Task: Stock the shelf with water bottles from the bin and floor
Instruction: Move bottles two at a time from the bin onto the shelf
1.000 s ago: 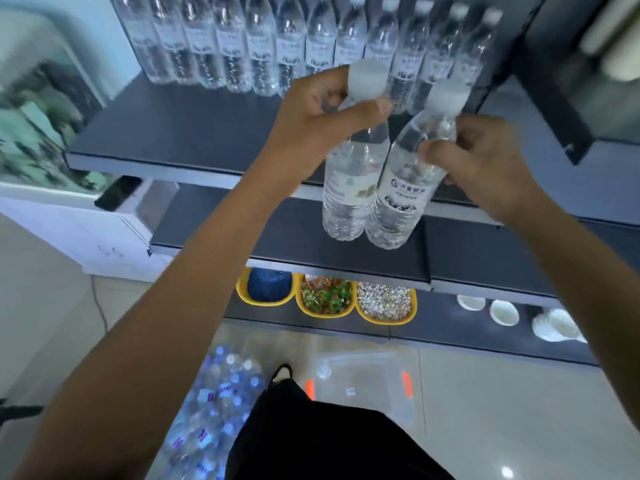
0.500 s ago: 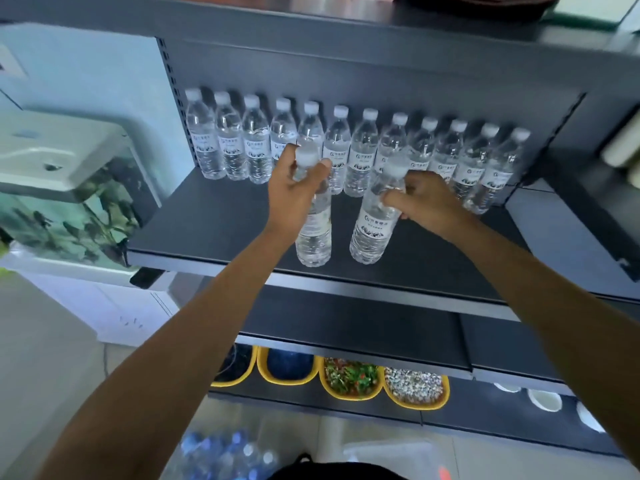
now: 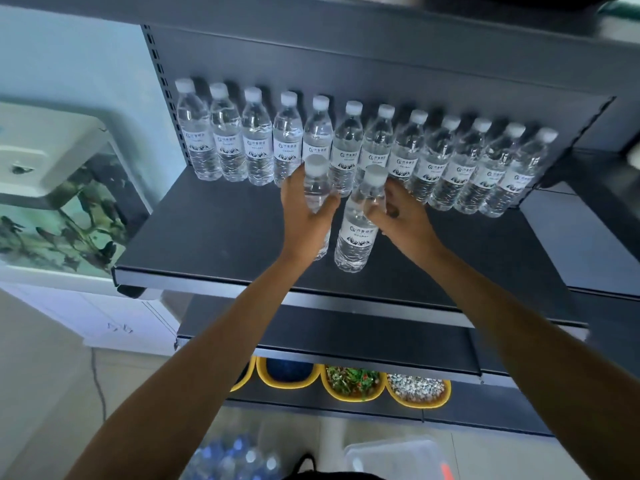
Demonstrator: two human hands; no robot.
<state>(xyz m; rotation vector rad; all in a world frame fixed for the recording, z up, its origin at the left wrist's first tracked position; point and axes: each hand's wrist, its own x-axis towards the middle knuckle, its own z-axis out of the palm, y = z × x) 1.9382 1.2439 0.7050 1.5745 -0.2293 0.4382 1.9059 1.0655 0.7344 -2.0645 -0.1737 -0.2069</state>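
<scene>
A dark shelf [image 3: 214, 233] carries a back row of several clear water bottles [image 3: 256, 147] with white caps and labels. In front of that row stand two more bottles. My left hand [image 3: 304, 216] is wrapped around the upper part of the left bottle [image 3: 316, 185], which is upright on the shelf. My right hand [image 3: 403, 220] grips the neck of the right bottle [image 3: 358, 233], which leans slightly with its base on the shelf. More bottles [image 3: 235, 459] lie on the floor below, beside a clear plastic bin [image 3: 394, 459].
A fish tank [image 3: 62, 209] stands left of the shelf on a white cabinet [image 3: 104, 327]. Yellow bowls [image 3: 353, 384] of gravel and plants sit on a low shelf. An empty dark shelf [image 3: 346, 337] runs below the stocked one. Another shelf unit [image 3: 595, 216] adjoins on the right.
Both hands have carried the two bottles up and forward from in front of the shelf edge onto the shelf, close to the back row. The camera has tilted upward.
</scene>
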